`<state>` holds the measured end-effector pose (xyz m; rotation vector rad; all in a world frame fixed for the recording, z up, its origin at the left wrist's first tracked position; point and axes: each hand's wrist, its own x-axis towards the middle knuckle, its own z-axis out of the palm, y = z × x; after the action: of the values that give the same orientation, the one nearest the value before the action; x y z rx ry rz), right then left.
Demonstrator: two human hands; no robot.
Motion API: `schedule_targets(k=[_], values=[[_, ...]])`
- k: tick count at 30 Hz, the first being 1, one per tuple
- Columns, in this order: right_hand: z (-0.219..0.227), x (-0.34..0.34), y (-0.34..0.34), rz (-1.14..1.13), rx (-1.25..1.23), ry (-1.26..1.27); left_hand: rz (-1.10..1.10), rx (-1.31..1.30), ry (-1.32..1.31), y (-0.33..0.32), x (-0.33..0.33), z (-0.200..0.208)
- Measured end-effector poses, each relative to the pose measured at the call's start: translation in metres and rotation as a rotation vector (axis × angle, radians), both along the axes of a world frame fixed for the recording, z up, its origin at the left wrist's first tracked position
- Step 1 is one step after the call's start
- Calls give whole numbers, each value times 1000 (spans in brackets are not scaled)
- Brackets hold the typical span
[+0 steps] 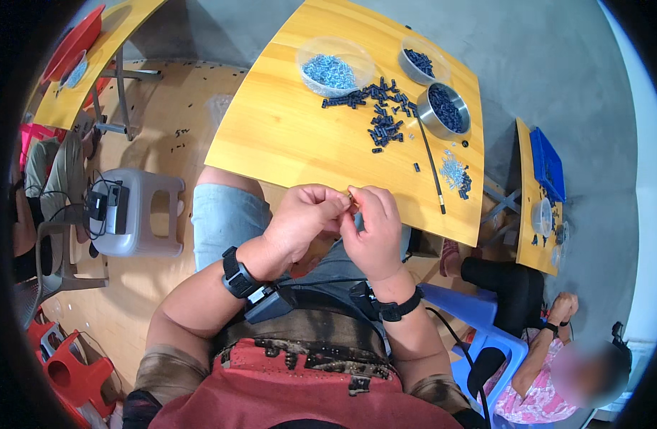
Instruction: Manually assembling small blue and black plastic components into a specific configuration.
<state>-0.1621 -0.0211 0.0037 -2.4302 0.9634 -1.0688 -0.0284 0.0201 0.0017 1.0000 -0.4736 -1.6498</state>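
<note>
My left hand and right hand meet above my lap, fingertips pinched narrow around a small dark piece that sits by the near edge of the table. My fingers cover most of it, so I can't tell which hand bears it; something this tiny probably needs thumb and fingertip from both sides. A thin black stick lies lengthwise to my right, likely set aside to leave the middle free. Beside it a little heap of clear bits is within reach. Beyond, black pieces lie loose, spread out perhaps for easy picking. Farther off, a steel bowl and a clear tub hold more black ones, while another tub holds bluish bits, apparently sorted by kind.
</note>
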Motion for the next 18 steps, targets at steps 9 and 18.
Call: schedule_targets(k=[9, 18], values=[[4, -15, 6, 20, 57, 45, -149, 31, -165, 0, -3, -12], [8, -24, 10, 77, 3, 4, -116, -45, -153, 10, -15, -13]])
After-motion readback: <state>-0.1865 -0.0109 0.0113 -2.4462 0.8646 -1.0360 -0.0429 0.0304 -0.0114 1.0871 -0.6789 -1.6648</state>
